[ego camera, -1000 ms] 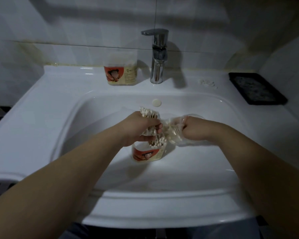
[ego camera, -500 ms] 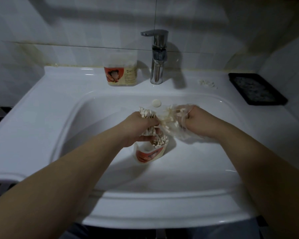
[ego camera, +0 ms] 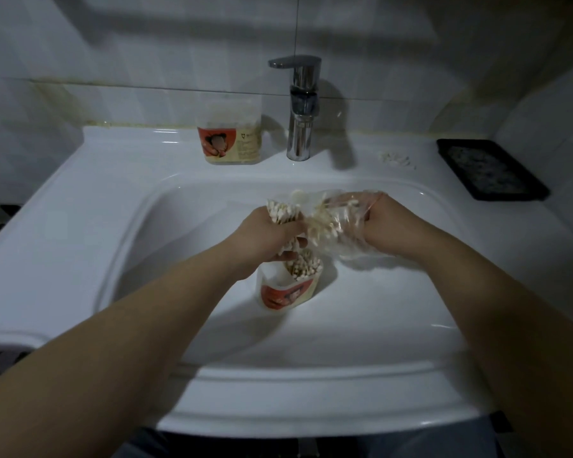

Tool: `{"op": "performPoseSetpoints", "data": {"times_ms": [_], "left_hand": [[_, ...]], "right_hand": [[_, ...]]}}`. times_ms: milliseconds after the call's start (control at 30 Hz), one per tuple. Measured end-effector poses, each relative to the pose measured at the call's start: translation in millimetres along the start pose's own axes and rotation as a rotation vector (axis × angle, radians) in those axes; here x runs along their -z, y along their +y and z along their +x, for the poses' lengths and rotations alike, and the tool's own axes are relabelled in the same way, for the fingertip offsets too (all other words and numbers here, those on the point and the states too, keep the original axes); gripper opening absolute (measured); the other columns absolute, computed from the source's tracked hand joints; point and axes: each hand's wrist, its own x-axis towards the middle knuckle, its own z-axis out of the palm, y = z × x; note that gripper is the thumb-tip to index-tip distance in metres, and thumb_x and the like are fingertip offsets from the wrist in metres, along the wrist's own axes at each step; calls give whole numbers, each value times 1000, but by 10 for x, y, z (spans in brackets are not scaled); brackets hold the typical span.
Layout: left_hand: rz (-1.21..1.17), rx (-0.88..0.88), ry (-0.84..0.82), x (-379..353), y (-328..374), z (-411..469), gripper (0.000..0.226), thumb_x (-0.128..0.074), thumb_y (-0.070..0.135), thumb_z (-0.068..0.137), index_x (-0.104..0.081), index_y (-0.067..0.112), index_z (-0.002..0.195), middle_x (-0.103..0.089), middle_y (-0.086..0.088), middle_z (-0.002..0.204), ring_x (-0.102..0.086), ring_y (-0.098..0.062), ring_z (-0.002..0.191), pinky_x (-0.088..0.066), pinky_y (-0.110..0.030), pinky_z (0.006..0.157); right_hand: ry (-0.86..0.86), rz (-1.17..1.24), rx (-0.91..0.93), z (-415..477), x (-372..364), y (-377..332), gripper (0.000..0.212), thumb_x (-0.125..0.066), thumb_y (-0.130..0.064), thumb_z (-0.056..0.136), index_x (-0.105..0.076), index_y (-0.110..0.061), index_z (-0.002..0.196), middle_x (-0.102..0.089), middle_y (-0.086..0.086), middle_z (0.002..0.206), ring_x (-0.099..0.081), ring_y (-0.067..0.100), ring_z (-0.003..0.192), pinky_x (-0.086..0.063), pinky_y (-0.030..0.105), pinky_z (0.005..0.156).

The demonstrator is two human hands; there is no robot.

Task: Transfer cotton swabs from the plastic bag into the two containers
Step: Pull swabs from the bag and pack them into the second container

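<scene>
My left hand (ego camera: 265, 238) grips a bundle of cotton swabs (ego camera: 283, 211) above an open container (ego camera: 286, 292) that stands in the sink basin with swabs upright inside it. My right hand (ego camera: 386, 231) holds a clear plastic bag (ego camera: 341, 223) tilted up, with loose swabs inside spilling toward the left hand. A second container (ego camera: 230, 140) with a red label stands on the sink ledge left of the tap; whether it holds swabs is unclear.
A chrome tap (ego camera: 300, 107) rises at the back of the white sink (ego camera: 80, 209). A few loose swabs (ego camera: 396, 158) lie on the ledge right of it. A black tray (ego camera: 490, 168) sits at the far right.
My right hand has lifted and tilted the bag higher, and the swabs inside slid toward my left hand. The container in the basin now leans slightly left.
</scene>
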Motion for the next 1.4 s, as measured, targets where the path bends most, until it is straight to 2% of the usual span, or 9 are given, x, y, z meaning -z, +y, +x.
{"op": "performPoseSetpoints", "data": {"times_ms": [100, 167, 367, 567, 667, 867, 1067, 1267, 1400], "left_hand": [[-9, 1, -13, -28, 9, -1, 21, -75, 11, 90, -71, 12, 111, -76, -13, 108, -75, -27, 97, -64, -40, 81], [-16, 3, -29, -35, 6, -2, 26, -78, 9, 86, -72, 11, 111, -76, -13, 109, -75, -29, 99, -63, -40, 80], [36, -39, -27, -45, 7, -11, 32, -84, 11, 81, -73, 12, 111, -77, -9, 104, -75, -26, 97, -63, -44, 84], [50, -18, 57, -42, 39, -19, 25, -84, 11, 81, -74, 11, 104, -77, -8, 96, -76, -21, 86, -65, -37, 74], [24, -6, 121, -9, 67, 3, 13, -79, 7, 83, -74, 10, 95, -76, -7, 81, -73, -18, 76, -64, -34, 69], [-33, 54, 189, 92, 88, 32, 9, -78, 5, 85, -70, 9, 85, -73, -7, 69, -72, -18, 72, -64, -35, 69], [-3, 33, 171, 26, 56, 8, 10, -76, 7, 86, -72, 10, 95, -77, -13, 90, -76, -24, 86, -65, -38, 74], [44, -75, 157, -5, 58, -11, 7, -73, 10, 90, -69, 9, 95, -75, -11, 89, -77, -20, 85, -64, -40, 79], [71, -133, 117, -38, 89, -57, 3, -72, 8, 89, -72, 8, 86, -76, -13, 84, -72, -19, 78, -61, -39, 81]], "right_hand": [[0, -45, -15, -2, 5, -25, 37, -55, 9, 96, -71, -24, 89, -60, 0, 84, -60, -10, 58, -45, 5, 57], [-31, -119, -53, -8, 3, -44, 20, -65, -3, 96, -68, -18, 107, -56, -10, 82, -58, -9, 61, -44, 3, 65], [-33, -66, -54, -10, -89, -107, 31, -66, 3, 92, -66, -2, 123, -61, -1, 97, -55, 2, 75, -43, 2, 64], [75, 161, -80, -30, -51, -109, 39, -53, 14, 87, -79, -15, 83, -73, 12, 74, -66, 19, 63, -47, 41, 59], [100, 254, -141, -63, 43, -112, 43, -58, 26, 70, -77, -9, 87, -70, 6, 68, -65, 14, 56, -48, 31, 52], [200, 456, -207, -85, 150, -109, 36, -74, 4, 85, -72, -27, 104, -78, 11, 85, -75, 16, 71, -59, 22, 66], [278, 217, -210, -87, 218, -85, 34, -77, -1, 85, -76, -21, 113, -78, 6, 82, -77, 20, 72, -62, 28, 76], [430, 31, -185, -65, 322, 35, 33, -73, -8, 89, -76, -24, 118, -76, -8, 83, -75, 10, 66, -59, 26, 82], [391, 97, -140, -68, 280, 15, 34, -74, -8, 89, -75, -22, 120, -78, 0, 86, -76, 14, 69, -59, 28, 83]]}}
